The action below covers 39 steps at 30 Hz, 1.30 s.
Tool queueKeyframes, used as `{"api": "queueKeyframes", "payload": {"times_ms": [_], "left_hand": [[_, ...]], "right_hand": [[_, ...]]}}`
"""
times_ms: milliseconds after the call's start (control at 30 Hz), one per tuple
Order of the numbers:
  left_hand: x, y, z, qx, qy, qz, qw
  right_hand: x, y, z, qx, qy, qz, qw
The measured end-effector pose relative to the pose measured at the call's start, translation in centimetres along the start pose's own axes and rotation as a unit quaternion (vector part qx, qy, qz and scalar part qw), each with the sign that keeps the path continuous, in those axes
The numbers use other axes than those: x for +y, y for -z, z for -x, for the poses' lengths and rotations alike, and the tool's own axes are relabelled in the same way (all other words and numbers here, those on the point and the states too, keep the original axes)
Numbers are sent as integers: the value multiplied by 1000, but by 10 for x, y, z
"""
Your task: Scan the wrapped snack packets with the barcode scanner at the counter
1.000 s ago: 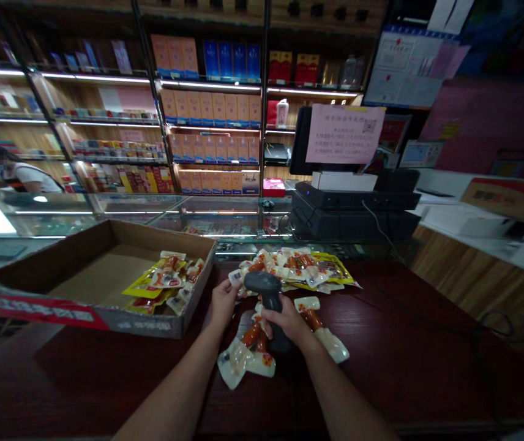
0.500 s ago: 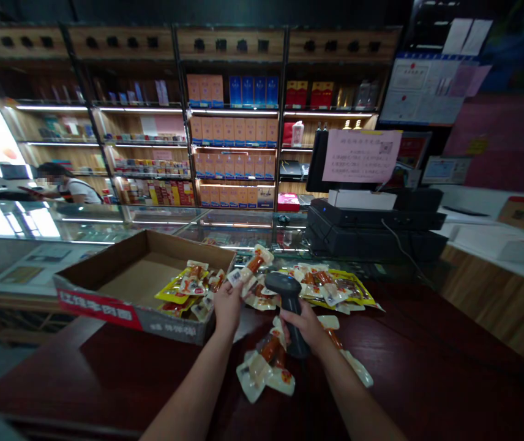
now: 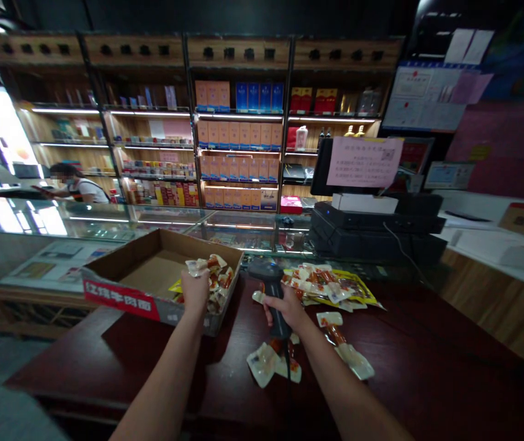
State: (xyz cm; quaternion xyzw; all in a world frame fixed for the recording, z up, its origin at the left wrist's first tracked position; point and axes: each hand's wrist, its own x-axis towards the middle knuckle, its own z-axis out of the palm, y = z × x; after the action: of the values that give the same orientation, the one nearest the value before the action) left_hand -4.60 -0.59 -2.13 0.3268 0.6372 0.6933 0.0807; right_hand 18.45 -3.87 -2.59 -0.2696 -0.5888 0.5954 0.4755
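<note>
My left hand [image 3: 194, 290] is closed on a small sausage snack packet [image 3: 198, 266] and hovers over the near right corner of the shallow cardboard box [image 3: 122, 298], where several packets lie [image 3: 218, 285]. My right hand [image 3: 284, 309] grips the handle of a black barcode scanner [image 3: 267, 280], its head pointing away from me. More snack packets are heaped [image 3: 326, 283] on the dark red counter just right of the scanner, and a few loose packets [image 3: 271, 364] lie below my right wrist.
A black cash register [image 3: 372, 223] with a pink paper notice [image 3: 363, 161] stands behind the heap. A glass display counter [image 3: 106, 217] runs along the back left, with a person [image 3: 76, 184] behind it. Shelves of boxed goods [image 3: 237, 147] fill the far wall.
My left hand has carried the packet from in front of the scanner leftward to over the box. The scanner has stayed in my right hand. The view has tilted and shifted.
</note>
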Motion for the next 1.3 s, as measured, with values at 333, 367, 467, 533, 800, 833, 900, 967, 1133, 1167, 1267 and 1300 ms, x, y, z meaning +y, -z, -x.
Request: {"api": "queueKeyframes", "payload": {"times_ms": [333, 367, 467, 533, 800, 833, 900, 967, 1133, 1167, 1267, 1300], "left_hand": [[16, 8, 91, -508, -152, -207, 822], [10, 8, 102, -539, -151, -253, 789], [-15, 6, 128, -569, -119, -338, 740], [-29, 2, 135, -556, -85, -326, 760], [-24, -28, 112, -498, -54, -136, 855], [-21, -34, 109, -489, -62, -119, 862], [-17, -48, 105, -459, -78, -92, 880], [-18, -62, 103, -436, -90, -66, 893], [-34, -84, 102, -411, -73, -74, 905], [-38, -86, 102, -402, -68, -85, 909], [-47, -85, 105, -388, -72, -91, 914], [-49, -84, 106, -380, -81, -87, 917]], "right_hand": [[6, 17, 16, 55, -32, -5, 998], [6, 20, 18, 60, -34, -5, 998], [6, 29, 25, 86, -38, -16, 995], [5, 33, 29, 99, -39, -22, 994], [2, 40, 34, 125, -31, -29, 991], [3, 40, 33, 122, -30, -33, 992], [6, 41, 31, 124, -22, -45, 991], [10, 42, 28, 128, -11, -56, 990], [23, 49, 19, 128, 16, -53, 990], [26, 50, 17, 130, 19, -54, 990], [33, 51, 12, 137, 21, -70, 988], [35, 51, 10, 140, 19, -77, 987]]}}
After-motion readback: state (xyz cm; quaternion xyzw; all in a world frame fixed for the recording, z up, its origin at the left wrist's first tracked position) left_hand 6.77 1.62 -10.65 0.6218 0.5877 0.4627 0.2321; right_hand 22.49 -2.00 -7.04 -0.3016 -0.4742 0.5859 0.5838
